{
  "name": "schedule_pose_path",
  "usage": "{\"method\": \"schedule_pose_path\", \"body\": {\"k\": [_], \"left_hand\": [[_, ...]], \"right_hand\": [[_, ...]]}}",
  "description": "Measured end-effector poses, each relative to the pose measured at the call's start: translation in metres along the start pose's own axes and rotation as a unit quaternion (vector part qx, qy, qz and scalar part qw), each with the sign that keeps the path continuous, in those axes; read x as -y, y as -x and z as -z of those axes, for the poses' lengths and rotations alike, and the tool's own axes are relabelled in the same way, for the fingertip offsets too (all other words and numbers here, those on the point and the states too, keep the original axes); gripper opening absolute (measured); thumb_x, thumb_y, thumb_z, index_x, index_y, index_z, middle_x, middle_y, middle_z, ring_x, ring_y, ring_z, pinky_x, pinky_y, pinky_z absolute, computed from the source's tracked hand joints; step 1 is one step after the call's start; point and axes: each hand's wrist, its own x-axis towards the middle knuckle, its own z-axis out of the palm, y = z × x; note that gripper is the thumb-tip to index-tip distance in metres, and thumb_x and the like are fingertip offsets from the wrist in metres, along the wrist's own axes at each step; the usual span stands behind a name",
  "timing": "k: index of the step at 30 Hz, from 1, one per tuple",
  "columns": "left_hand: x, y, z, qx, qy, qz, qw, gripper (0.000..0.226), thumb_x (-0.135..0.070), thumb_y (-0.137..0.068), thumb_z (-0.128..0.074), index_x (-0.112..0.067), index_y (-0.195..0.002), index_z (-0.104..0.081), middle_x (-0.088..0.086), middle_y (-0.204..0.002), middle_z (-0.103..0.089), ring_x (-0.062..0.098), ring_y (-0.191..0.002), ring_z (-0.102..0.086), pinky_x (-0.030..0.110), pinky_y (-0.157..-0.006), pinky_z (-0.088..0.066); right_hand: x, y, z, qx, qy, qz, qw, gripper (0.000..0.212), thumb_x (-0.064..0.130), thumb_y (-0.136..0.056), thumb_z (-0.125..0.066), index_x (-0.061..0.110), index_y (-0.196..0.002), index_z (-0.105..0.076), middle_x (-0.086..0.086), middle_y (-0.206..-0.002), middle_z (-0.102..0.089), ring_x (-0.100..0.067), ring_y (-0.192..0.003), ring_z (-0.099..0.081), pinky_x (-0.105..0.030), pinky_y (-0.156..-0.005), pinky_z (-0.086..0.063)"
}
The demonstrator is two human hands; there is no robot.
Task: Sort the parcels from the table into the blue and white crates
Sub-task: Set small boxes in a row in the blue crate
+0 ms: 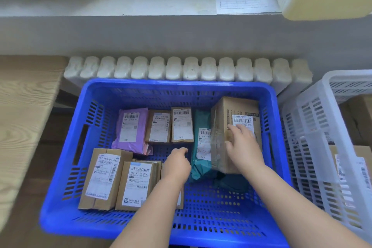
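Parcel mostly hidden beneath left hand; white crate cropped.

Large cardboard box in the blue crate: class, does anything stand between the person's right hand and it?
Nothing visible does. The right hand lies flat on the large cardboard box, fingers spread over its label. The teal bag lies beside the box on its left, not under the hand.
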Motion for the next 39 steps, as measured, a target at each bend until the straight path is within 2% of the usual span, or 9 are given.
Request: {"method": "schedule_pose_path", "body": {"k": [5,11,15,20,25,28,31,35,39], "left_hand": [[0.064,0.002,0.021,-0.028,-0.077,0.037,0.996,0.048,-0.005,-0.097,-0.043,-0.019,-0.142,-0.048,0.003,-0.140,-0.048,0.024,-0.126,-0.047,0.041,-0.091,-0.049],[0.086,-0.036,0.034,-0.028,-0.150,-0.058,0.987,0.053,-0.014,-0.099,-0.042,-0.017,-0.152,-0.033,0.004,-0.148,-0.044,0.026,-0.137,-0.037,0.040,-0.115,-0.030],[0.074,-0.068,0.038,0.003,-0.182,-0.122,0.976,0.057,-0.013,-0.100,-0.040,-0.020,-0.155,-0.024,0.002,-0.155,-0.037,0.024,-0.140,-0.032,0.042,-0.118,-0.022],[0.062,-0.094,0.035,0.056,-0.133,-0.127,0.981,0.066,-0.007,-0.097,-0.042,-0.020,-0.157,-0.017,0.003,-0.155,-0.037,0.022,-0.144,-0.028,0.047,-0.123,-0.010],[0.067,-0.104,0.031,0.055,-0.117,-0.121,0.984,0.076,-0.002,-0.093,-0.042,-0.016,-0.159,-0.006,0.002,-0.163,-0.023,0.018,-0.149,-0.020,0.044,-0.124,-0.006],[0.067,-0.099,0.037,0.072,-0.124,-0.104,0.984,0.078,0.001,-0.096,-0.038,-0.020,-0.159,0.003,-0.004,-0.167,-0.004,0.020,-0.153,-0.006,0.043,-0.123,-0.002],[0.066,-0.099,0.040,0.080,-0.128,-0.104,0.983,0.079,0.002,-0.096,-0.036,-0.023,-0.159,0.004,-0.004,-0.167,-0.002,0.021,-0.153,-0.004,0.043,-0.123,-0.001],[0.065,-0.089,0.045,0.068,-0.118,-0.102,0.985,0.073,-0.002,-0.099,-0.039,-0.024,-0.160,-0.003,-0.005,-0.167,-0.008,0.024,-0.152,-0.010,0.043,-0.122,-0.006],[0.091,-0.076,0.049,-0.010,-0.158,-0.145,0.977,0.064,-0.005,-0.092,-0.048,-0.017,-0.152,-0.029,0.003,-0.158,-0.032,0.023,-0.144,-0.029,0.043,-0.123,-0.013]], "right_hand": [[0.053,0.006,-0.039,0.043,-0.055,0.065,0.995,0.039,0.016,-0.100,-0.049,0.020,-0.139,-0.052,0.001,-0.138,-0.050,-0.018,-0.130,-0.045,-0.031,-0.101,-0.038],[0.071,-0.030,-0.091,0.120,-0.041,0.020,0.992,0.052,0.017,-0.101,-0.047,0.032,-0.150,-0.038,-0.002,-0.157,-0.028,-0.021,-0.132,-0.045,-0.028,-0.091,-0.040],[0.073,-0.061,-0.114,0.139,-0.017,-0.037,0.989,0.060,0.015,-0.099,-0.046,0.037,-0.153,-0.030,-0.007,-0.163,-0.017,-0.029,-0.134,-0.045,-0.039,-0.099,-0.048],[0.075,-0.073,-0.133,0.146,-0.044,-0.083,0.985,0.060,0.016,-0.099,-0.046,0.033,-0.155,-0.029,-0.014,-0.151,-0.032,-0.032,-0.107,-0.058,-0.037,-0.090,-0.049],[0.090,-0.071,-0.146,0.136,-0.082,-0.103,0.982,0.064,0.019,-0.099,-0.049,0.026,-0.157,-0.022,-0.015,-0.144,-0.035,-0.020,-0.087,-0.046,-0.024,-0.077,-0.035],[0.098,-0.071,-0.148,0.136,-0.088,-0.108,0.981,0.067,0.022,-0.099,-0.051,0.025,-0.158,-0.019,-0.017,-0.144,-0.033,-0.024,-0.095,-0.051,-0.029,-0.082,-0.042],[0.100,-0.075,-0.145,0.157,-0.074,-0.107,0.979,0.070,0.025,-0.099,-0.053,0.025,-0.158,-0.016,-0.018,-0.143,-0.032,-0.031,-0.108,-0.053,-0.031,-0.086,-0.044],[0.100,-0.066,-0.135,0.135,-0.088,-0.117,0.980,0.066,0.023,-0.099,-0.052,0.024,-0.157,-0.021,-0.015,-0.148,-0.031,-0.029,-0.112,-0.053,-0.027,-0.081,-0.036],[0.105,-0.038,-0.134,0.099,-0.096,-0.103,0.985,0.054,0.020,-0.098,-0.053,0.022,-0.150,-0.039,-0.009,-0.147,-0.042,-0.026,-0.119,-0.054,-0.030,-0.085,-0.039]]}}
